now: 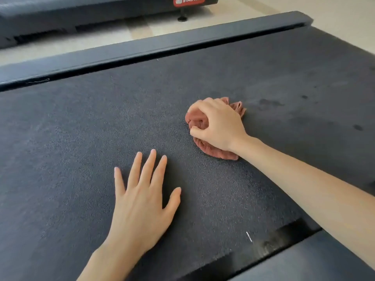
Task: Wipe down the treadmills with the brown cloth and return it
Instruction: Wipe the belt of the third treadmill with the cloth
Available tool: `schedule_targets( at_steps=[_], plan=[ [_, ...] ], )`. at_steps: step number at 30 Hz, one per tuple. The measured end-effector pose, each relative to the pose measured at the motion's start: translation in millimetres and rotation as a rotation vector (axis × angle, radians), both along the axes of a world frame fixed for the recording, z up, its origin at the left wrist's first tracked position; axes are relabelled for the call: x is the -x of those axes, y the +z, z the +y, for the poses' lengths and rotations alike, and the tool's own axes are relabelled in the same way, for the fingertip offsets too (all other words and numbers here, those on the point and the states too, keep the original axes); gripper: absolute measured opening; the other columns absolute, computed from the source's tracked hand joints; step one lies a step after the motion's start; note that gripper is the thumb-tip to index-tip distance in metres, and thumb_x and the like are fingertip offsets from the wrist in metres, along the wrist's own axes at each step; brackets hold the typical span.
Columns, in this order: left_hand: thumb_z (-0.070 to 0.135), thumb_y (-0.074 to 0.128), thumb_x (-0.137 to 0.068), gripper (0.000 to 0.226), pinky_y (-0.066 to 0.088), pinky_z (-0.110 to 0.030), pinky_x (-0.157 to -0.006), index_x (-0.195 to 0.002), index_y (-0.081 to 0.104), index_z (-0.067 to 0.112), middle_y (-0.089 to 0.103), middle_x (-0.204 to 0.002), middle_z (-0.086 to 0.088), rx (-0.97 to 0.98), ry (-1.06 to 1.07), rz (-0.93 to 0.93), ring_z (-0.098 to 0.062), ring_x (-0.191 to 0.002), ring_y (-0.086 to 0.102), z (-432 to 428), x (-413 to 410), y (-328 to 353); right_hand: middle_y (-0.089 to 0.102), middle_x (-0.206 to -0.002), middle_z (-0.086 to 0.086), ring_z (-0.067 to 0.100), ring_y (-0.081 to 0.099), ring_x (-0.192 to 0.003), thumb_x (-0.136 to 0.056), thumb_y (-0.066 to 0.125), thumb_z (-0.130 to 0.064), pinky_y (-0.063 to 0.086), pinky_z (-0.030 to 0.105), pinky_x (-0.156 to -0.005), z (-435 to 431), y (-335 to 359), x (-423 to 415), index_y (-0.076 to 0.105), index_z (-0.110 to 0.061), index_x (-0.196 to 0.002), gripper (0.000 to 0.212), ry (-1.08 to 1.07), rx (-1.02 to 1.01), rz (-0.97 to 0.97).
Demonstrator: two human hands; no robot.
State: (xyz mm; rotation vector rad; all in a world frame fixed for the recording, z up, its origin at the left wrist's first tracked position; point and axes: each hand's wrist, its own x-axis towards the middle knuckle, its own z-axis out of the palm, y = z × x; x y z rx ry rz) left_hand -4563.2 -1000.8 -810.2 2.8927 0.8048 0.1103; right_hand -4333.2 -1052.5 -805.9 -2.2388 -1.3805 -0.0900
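- The belt point(71, 128) of the near treadmill filled most of the view, a dark, grainy surface running from lower left to upper right.
- The brown cloth point(213, 152) lay bunched up on the belt, a little right of the belt's middle. Its folds showed past the knuckles on the far side and under the wrist on the near side.
- The right hand point(218, 124) sat on top of the cloth. Its fingers curled down into the folds and its thumb was tucked in at the near side, so it gripped the bundle and held it against the belt.
- The left hand point(140, 201) lay flat on the belt, toward the belt's near edge, palm down. Its fingers were straight and spread and it held nothing. It was apart from the cloth.
- The bare right forearm point(304, 189) reached in across the belt's near right edge.
- A dark side rail point(162, 45) ran along the far edge of the belt. A smooth rail point(328, 260) bordered the belt's near edge at the lower right.
- A few darker spots point(358, 127) marked the right end of the belt, and a short white mark point(249, 236) showed close to the belt's near edge.
- Beyond the belt's far edge, across a strip of pale floor point(142, 31), stood a second treadmill point(60, 11). It had a red label point(189, 1) and a small black foot point(182, 17).
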Motion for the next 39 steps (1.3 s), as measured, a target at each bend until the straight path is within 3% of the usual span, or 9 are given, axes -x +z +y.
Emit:
schedule_targets(
  at_steps=[4,8,15,22,29,33,37,39],
  plan=[
    [0.062,0.013,-0.086,0.074,-0.001,-0.054,-0.113,-0.149,0.015,0.023,0.008,-0.158,0.001,0.002,0.100,-0.024,-0.022,-0.145,-0.002,3.9,-56.0,0.9,0.061,-0.108,-0.002,0.022,0.052,-0.103,-0.078,0.060,-0.043,0.033,0.029,-0.077,42.0,-3.2,-29.4,0.058,-0.025,-0.111,0.037,-0.014,0.006,-0.024],
    [0.056,0.019,-0.091,0.068,-0.005,-0.054,-0.114,-0.149,0.009,0.022,0.001,-0.159,-0.001,0.019,0.165,0.020,-0.023,-0.145,-0.008,-3.5,-85.8,-9.7,0.061,-0.107,-0.001,0.020,0.052,-0.103,-0.080,0.059,-0.040,0.037,0.030,-0.083,10.5,1.1,-16.3,0.058,-0.023,-0.112,0.037,-0.011,-0.007,0.010],
    [0.056,0.012,-0.088,0.070,-0.003,-0.049,-0.116,-0.149,0.016,0.021,0.008,-0.158,-0.002,-0.038,0.175,-0.062,-0.023,-0.145,-0.002,-9.7,-78.6,-20.5,0.058,-0.109,-0.013,0.008,0.045,-0.108,-0.074,0.051,-0.047,0.027,0.015,-0.091,-121.3,-7.1,23.4,0.059,-0.031,-0.109,0.039,-0.043,-0.027,0.007],
    [0.054,0.017,-0.091,0.067,-0.003,-0.051,-0.115,-0.149,0.015,0.019,0.009,-0.158,-0.005,-0.029,0.146,-0.085,-0.025,-0.145,-0.002,-7.9,-79.3,-20.6,0.059,-0.103,-0.011,0.013,0.050,-0.099,-0.075,0.049,-0.050,0.033,0.028,-0.073,-50.1,-5.3,-19.8,0.056,-0.035,-0.106,0.035,-0.188,-0.048,0.010],
    [0.052,0.019,-0.094,0.066,-0.002,-0.053,-0.115,-0.149,0.013,0.018,0.005,-0.158,-0.007,-0.004,0.134,-0.080,-0.027,-0.145,-0.004,-9.1,-78.4,-18.9,0.060,-0.110,0.003,0.025,0.051,-0.105,-0.083,0.058,-0.044,0.039,0.034,-0.081,-0.4,-6.7,-39.8,0.055,-0.024,-0.115,0.039,-0.440,0.042,-0.059],
    [0.051,0.024,-0.094,0.064,0.001,-0.053,-0.115,-0.149,0.018,0.017,0.010,-0.158,-0.008,0.005,0.124,-0.120,-0.028,-0.145,0.001,-10.2,-77.4,-19.1,0.059,-0.106,-0.001,0.021,0.050,-0.100,-0.082,0.057,-0.041,0.034,0.030,-0.078,-51.0,-2.4,1.4,0.055,-0.024,-0.114,0.036,-0.344,0.073,-0.053],
    [0.054,0.028,-0.093,0.063,0.001,-0.048,-0.116,-0.147,0.024,0.022,0.014,-0.157,-0.002,0.050,0.143,-0.174,-0.022,-0.145,0.003,-4.6,-75.8,-19.9,0.056,-0.109,-0.008,0.010,0.042,-0.104,-0.078,0.057,-0.040,0.029,0.021,-0.084,-123.3,0.7,53.9,0.056,-0.028,-0.112,0.037,-0.302,0.062,0.001],
    [0.054,0.028,-0.093,0.062,0.001,-0.046,-0.116,-0.147,0.025,0.023,0.015,-0.157,-0.001,0.059,0.145,-0.192,-0.021,-0.145,0.003,-4.0,-74.8,-19.4,0.056,-0.112,-0.010,0.010,0.043,-0.109,-0.075,0.052,-0.045,0.031,0.023,-0.092,-148.1,0.7,70.0,0.056,-0.030,-0.113,0.041,-0.297,0.096,0.017]
  ],
)
